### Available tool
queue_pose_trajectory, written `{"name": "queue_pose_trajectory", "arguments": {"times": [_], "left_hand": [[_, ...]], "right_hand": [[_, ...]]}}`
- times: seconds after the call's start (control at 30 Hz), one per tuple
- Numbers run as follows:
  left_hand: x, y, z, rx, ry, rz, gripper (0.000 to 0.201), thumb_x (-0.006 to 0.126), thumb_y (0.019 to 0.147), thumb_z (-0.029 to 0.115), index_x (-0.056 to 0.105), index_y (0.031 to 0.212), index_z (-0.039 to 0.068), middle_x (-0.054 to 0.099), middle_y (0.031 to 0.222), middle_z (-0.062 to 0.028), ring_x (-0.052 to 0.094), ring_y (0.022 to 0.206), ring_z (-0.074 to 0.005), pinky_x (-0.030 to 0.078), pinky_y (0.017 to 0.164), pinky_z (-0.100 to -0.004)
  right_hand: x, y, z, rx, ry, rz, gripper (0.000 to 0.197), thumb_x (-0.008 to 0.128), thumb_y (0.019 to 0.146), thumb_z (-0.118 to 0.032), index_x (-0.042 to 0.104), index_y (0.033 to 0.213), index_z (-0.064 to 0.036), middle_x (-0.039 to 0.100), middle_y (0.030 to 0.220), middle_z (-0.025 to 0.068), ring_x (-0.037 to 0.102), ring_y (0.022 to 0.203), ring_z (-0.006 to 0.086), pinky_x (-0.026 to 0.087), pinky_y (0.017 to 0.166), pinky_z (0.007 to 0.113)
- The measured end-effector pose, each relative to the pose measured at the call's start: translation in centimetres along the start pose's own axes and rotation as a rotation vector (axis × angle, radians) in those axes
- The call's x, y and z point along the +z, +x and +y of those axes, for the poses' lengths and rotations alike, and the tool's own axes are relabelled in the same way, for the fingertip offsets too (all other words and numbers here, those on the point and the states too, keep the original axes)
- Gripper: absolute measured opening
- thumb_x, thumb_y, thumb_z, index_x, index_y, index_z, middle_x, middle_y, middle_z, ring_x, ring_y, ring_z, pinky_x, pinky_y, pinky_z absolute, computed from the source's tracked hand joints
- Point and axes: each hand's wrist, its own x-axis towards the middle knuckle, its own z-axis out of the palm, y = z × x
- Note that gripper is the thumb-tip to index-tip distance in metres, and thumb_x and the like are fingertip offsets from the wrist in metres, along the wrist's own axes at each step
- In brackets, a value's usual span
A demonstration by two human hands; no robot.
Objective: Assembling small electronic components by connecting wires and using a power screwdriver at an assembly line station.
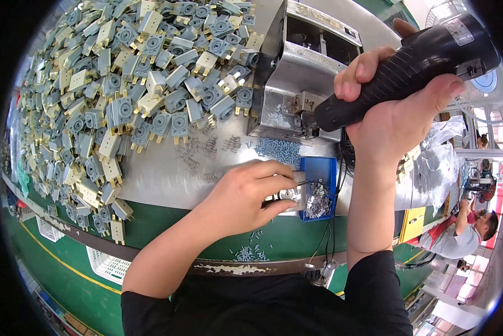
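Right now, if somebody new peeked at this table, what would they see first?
First, the big heap of grey and cream plastic parts covering the table's left side. Next, the black power tool gripped in the right hand at the upper right, its tip down at a metal jig. Below, the left hand pinches a small part beside a blue tray of little metal pieces.

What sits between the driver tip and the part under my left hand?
Nothing solid shows in that gap. The driver in the right hand points toward the metal jig, while the left hand pinches a small part beside the blue tray. Only bare plate lies between.
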Motion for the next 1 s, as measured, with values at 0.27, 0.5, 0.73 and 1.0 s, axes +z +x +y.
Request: {"name": "queue_pose_trajectory", "arguments": {"times": [0.27, 0.5, 0.73, 1.0], "left_hand": [[-0.1, 0.1, 0.2, 0.021, 0.002, 0.016, 0.028, 0.087, 0.081, 0.013, 0.077, 0.105, 0.003, 0.075, 0.111, -0.0126, 0.075, 0.102, -0.0309, 0.061, 0.087, -0.0399], [0.1, 0.0, 0.1, 0.039, 0.004, 0.022, 0.028, 0.087, 0.081, 0.013, 0.076, 0.105, 0.002, 0.075, 0.111, -0.0129, 0.075, 0.102, -0.0309, 0.061, 0.087, -0.0398], [0.1, -0.4, -0.2, 0.007, -0.032, 0.015, 0.028, 0.086, 0.081, 0.012, 0.076, 0.105, 0.001, 0.074, 0.112, -0.0143, 0.074, 0.103, -0.0337, 0.06, 0.089, -0.0408], [0.2, -0.4, -0.6, 0.02, -0.015, 0.022, 0.03, 0.085, 0.08, 0.011, 0.075, 0.106, 0.001, 0.074, 0.113, -0.0134, 0.073, 0.099, -0.034, 0.06, 0.086, -0.0405]], "right_hand": [[0.1, -0.5, -0.7, -0.024, 0.05, -0.045, 0.11, 0.035, 0.085, -0.096, 0.046, 0.145, -0.0043, 0.056, 0.073, 0.0091, 0.054, 0.055, 0.0236, 0.047, 0.057, 0.04], [-1.1, -1.4, -0.8, 0.015, 0.349, -0.088, 0.115, 0.037, 0.081, -0.099, 0.042, 0.147, -0.0047, 0.057, 0.075, 0.0092, 0.056, 0.056, 0.0229, 0.048, 0.058, 0.04], [-1.3, -3.4, -1.6, 0.015, 0.471, -0.252, 0.117, 0.042, 0.085, -0.095, 0.035, 0.156, -0.0024, 0.053, 0.079, 0.005, 0.052, 0.055, 0.0168, 0.045, 0.053, 0.036], [-2.8, -8.3, -3.9, -0.005, 0.192, -0.372, 0.122, 0.046, 0.085, -0.093, 0.023, 0.161, -0.0013, 0.052, 0.082, 0.0038, 0.052, 0.054, 0.0139, 0.046, 0.05, 0.034]]}}
